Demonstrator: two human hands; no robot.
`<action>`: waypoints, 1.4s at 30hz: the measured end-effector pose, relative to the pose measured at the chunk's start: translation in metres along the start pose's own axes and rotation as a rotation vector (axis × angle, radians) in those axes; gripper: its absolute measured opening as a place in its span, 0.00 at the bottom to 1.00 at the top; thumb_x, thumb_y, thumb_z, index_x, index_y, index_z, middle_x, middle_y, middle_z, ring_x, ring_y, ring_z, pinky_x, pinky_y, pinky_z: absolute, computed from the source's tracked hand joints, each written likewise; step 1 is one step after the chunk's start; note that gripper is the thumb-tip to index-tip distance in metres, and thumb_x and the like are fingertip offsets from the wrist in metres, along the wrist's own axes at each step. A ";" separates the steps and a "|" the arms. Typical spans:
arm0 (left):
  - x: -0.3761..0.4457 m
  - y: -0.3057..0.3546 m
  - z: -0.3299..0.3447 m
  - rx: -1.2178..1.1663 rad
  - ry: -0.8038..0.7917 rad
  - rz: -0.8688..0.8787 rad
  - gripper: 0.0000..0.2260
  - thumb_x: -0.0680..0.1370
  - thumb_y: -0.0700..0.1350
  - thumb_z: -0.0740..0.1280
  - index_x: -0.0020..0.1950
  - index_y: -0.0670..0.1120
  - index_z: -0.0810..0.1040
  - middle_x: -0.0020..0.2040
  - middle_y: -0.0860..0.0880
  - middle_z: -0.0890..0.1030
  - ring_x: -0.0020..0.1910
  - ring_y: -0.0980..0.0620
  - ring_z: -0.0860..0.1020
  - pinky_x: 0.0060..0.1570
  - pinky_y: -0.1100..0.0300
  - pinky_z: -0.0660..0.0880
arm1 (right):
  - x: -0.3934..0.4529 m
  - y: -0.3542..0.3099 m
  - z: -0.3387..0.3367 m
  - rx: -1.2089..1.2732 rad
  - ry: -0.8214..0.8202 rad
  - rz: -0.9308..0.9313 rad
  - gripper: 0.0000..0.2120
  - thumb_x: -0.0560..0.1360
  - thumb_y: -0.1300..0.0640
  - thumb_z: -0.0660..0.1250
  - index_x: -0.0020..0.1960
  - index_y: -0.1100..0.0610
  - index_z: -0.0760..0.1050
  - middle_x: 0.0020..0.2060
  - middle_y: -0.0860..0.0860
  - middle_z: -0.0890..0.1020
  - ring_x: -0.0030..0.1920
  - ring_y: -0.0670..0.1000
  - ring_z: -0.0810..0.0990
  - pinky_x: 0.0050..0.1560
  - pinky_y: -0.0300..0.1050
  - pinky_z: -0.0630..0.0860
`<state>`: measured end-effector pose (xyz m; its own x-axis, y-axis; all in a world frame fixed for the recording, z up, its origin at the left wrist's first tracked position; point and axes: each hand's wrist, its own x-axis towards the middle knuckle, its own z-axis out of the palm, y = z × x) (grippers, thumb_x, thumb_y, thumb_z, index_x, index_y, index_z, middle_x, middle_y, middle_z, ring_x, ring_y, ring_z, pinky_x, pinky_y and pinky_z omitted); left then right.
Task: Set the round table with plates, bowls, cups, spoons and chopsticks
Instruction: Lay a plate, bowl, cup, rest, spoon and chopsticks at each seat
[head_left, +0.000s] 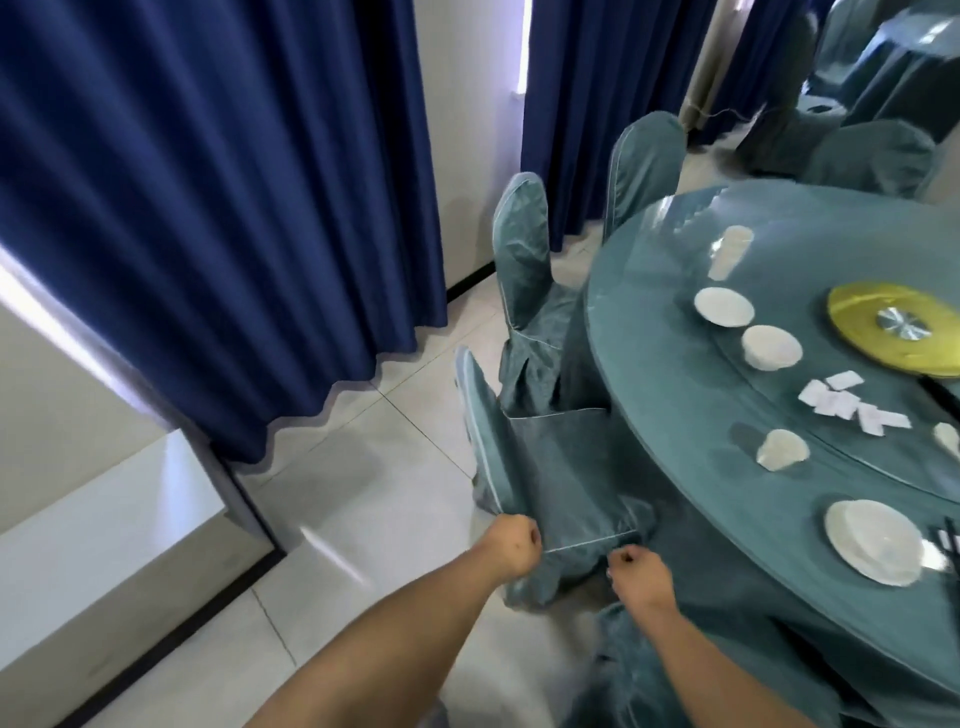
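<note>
The teal fabric chair cover (561, 467) is pinched by both hands' curled fingers; the white plate stack (870, 540) lies rightward, nearer the right hand (641, 574).

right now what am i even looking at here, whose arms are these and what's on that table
This is one picture from a camera worn on a person's head, looking down at their own bare arms. No machine is involved. The left hand and the right hand both grip the seat edge of a cloth-covered chair beside a round table. On the table lie a stack of plates, a shallow dish, a bowl, a small cup, white packets and a yellow turntable. Blue curtains hang behind.
</note>
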<state>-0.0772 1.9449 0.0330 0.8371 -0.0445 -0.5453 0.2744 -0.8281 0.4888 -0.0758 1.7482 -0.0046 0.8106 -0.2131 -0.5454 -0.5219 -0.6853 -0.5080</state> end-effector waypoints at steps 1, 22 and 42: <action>0.006 -0.015 -0.020 0.012 0.001 0.017 0.13 0.80 0.44 0.59 0.55 0.43 0.81 0.55 0.42 0.82 0.56 0.42 0.79 0.56 0.56 0.76 | 0.001 -0.026 0.012 0.020 0.003 -0.007 0.12 0.76 0.61 0.61 0.40 0.63 0.80 0.42 0.62 0.84 0.42 0.61 0.80 0.49 0.48 0.76; 0.241 -0.104 -0.320 0.189 0.057 0.078 0.16 0.73 0.31 0.60 0.47 0.52 0.77 0.48 0.49 0.75 0.45 0.47 0.76 0.38 0.60 0.72 | 0.198 -0.351 0.075 0.115 0.078 -0.074 0.12 0.76 0.61 0.61 0.35 0.62 0.74 0.41 0.61 0.83 0.43 0.58 0.79 0.41 0.44 0.68; 0.525 -0.014 -0.466 0.527 -0.277 0.575 0.14 0.72 0.34 0.58 0.41 0.52 0.76 0.50 0.47 0.80 0.49 0.45 0.79 0.50 0.54 0.80 | 0.350 -0.480 0.034 0.382 0.353 0.314 0.09 0.77 0.57 0.62 0.44 0.58 0.80 0.41 0.55 0.84 0.44 0.55 0.82 0.44 0.42 0.75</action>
<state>0.5786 2.1940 0.0574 0.6128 -0.6205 -0.4893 -0.4771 -0.7842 0.3968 0.4492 2.0270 0.0258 0.6076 -0.6273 -0.4871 -0.7558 -0.2680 -0.5975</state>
